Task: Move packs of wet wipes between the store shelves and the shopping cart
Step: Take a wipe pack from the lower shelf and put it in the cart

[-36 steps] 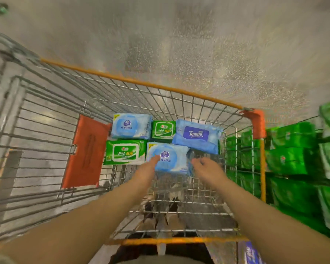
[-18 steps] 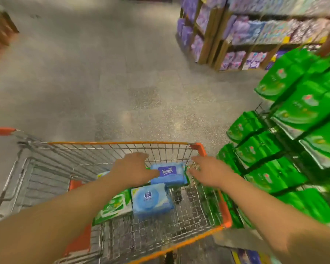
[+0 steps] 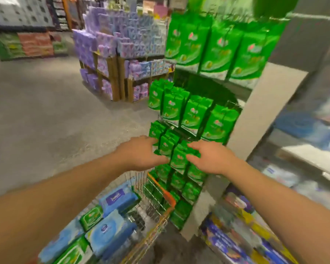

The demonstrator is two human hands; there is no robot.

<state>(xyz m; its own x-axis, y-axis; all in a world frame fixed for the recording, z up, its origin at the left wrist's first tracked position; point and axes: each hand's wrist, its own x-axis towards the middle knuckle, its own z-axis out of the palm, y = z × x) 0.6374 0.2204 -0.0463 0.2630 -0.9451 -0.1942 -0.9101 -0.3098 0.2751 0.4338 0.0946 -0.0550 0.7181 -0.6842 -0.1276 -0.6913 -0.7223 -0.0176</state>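
The wire shopping cart (image 3: 161,189) with an orange rim sits low in the head view. It holds several packs of wet wipes: a blue Tempo pack (image 3: 118,199), a light blue pack (image 3: 107,233) and green packs (image 3: 91,214). Both my hands are raised in front of the green packs (image 3: 177,155) hanging on the rack to the right. My left hand (image 3: 141,153) and my right hand (image 3: 210,157) hover with relaxed, slightly bent fingers and hold nothing. The picture is blurred.
The rack end (image 3: 255,119) carries rows of green packs up to head height. Purple packs fill wooden shelves (image 3: 114,60) behind. A low shelf with blue and yellow goods (image 3: 236,225) lies at the right. Grey floor (image 3: 46,111) spreads to the left.
My view swung up from the cart to the shelves. Both hands left the packs in the cart and rose to the green packs on the rack, holding nothing.
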